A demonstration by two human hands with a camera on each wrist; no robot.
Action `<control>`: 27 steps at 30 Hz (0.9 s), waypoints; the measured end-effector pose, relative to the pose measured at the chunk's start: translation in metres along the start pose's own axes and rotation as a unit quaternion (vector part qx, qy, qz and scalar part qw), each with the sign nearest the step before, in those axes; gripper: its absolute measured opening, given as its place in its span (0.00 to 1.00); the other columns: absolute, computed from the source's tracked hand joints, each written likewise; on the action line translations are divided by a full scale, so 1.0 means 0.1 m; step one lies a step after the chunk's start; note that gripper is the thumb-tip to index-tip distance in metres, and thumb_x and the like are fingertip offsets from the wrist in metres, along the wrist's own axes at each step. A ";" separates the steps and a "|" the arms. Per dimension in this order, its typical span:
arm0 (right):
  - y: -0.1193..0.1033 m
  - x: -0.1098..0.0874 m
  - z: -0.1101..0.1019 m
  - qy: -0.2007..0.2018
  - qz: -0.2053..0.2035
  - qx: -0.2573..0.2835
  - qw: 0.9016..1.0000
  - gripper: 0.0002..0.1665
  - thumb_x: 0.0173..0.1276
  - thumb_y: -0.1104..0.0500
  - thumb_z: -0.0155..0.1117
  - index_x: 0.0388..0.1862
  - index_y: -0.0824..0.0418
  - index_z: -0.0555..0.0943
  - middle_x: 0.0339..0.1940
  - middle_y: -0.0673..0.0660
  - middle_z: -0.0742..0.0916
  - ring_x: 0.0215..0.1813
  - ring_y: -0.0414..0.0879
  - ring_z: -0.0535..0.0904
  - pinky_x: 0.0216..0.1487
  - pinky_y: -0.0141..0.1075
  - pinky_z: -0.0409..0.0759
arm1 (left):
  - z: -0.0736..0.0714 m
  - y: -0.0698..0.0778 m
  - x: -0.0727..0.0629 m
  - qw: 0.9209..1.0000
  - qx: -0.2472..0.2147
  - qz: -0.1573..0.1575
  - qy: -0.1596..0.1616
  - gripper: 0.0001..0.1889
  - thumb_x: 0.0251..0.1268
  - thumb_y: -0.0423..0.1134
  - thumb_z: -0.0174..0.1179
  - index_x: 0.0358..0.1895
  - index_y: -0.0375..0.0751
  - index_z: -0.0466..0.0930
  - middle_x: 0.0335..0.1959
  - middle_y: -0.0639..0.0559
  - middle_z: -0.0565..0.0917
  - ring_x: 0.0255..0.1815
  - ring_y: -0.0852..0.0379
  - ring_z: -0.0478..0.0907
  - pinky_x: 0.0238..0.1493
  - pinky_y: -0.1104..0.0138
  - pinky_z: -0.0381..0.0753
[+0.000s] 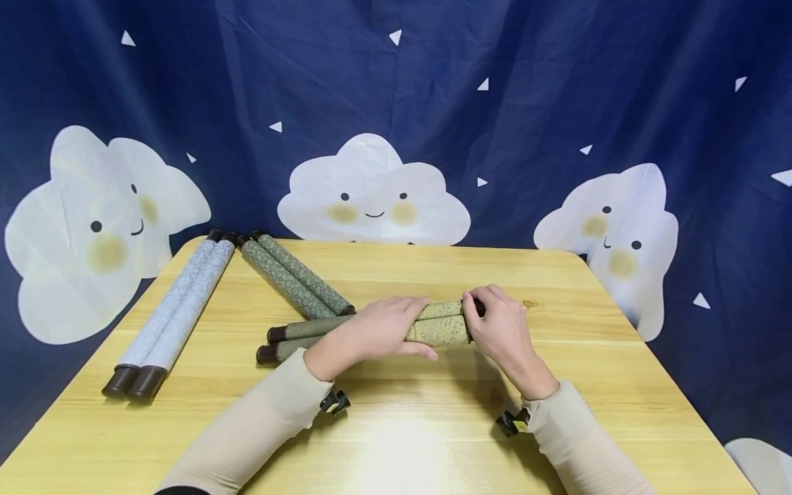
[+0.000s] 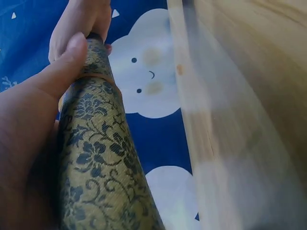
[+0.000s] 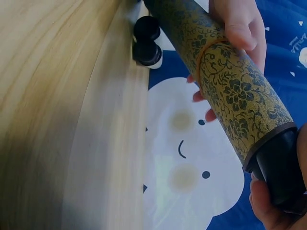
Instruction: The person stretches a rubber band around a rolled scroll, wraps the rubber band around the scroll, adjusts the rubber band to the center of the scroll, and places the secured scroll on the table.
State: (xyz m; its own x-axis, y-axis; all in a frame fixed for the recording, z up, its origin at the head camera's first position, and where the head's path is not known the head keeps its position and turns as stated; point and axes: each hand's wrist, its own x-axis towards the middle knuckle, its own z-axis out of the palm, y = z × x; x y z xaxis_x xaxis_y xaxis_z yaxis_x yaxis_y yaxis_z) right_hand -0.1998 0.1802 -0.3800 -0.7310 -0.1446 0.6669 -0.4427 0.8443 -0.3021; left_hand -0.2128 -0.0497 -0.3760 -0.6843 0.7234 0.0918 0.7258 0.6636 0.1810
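Observation:
A gold brocade scroll (image 3: 240, 93) with dark blue flowers lies between the hands, a thin orange band (image 3: 204, 60) around it. My left hand (image 1: 377, 330) grips it from above, thumb on the near side and fingers on the far side. At its right end, my right hand (image 1: 504, 330) grips the black end cap (image 3: 278, 167). Two olive-green rolls (image 1: 299, 346) with brown caps stick out left of the left hand, in line with the gold part; that hand hides where they meet. Just behind these lies a pair of dark green patterned scrolls (image 1: 287, 278).
Two pale blue scrolls (image 1: 179, 302) with brown caps lie side by side along the left of the light wooden table (image 1: 421, 426). A dark blue curtain (image 1: 507, 41) with white clouds hangs right behind the table's far edge.

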 end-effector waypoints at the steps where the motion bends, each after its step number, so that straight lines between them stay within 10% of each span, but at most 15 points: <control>1: 0.00 0.00 0.00 0.000 0.000 0.000 1.000 0.14 0.69 0.56 0.60 0.33 0.64 0.87 0.31 0.57 0.86 0.31 0.54 0.83 0.32 0.50 0.80 | 0.00 0.00 0.00 1.000 0.002 -0.002 -0.001 0.54 0.57 0.76 0.49 0.75 0.36 0.54 0.70 0.40 0.67 0.69 0.44 0.66 0.70 0.55 0.64; 27: 0.03 0.01 -0.04 -0.018 0.018 0.004 1.000 0.16 0.72 0.53 0.57 0.35 0.62 0.87 0.33 0.57 0.87 0.34 0.54 0.83 0.35 0.50 0.81 | -0.15 -0.10 -0.11 0.997 0.001 -0.056 -0.054 0.50 0.54 0.72 0.60 0.70 0.36 0.64 0.63 0.43 0.76 0.60 0.46 0.75 0.61 0.54 0.74</control>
State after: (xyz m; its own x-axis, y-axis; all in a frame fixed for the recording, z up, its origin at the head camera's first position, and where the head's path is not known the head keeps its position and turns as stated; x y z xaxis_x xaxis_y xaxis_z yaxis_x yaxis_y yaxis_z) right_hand -0.2001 0.1843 -0.3775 -0.7648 -0.1332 0.6303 -0.4203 0.8447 -0.3315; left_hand -0.2137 -0.0666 -0.3644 -0.7501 0.6604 -0.0350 0.6448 0.7421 0.1831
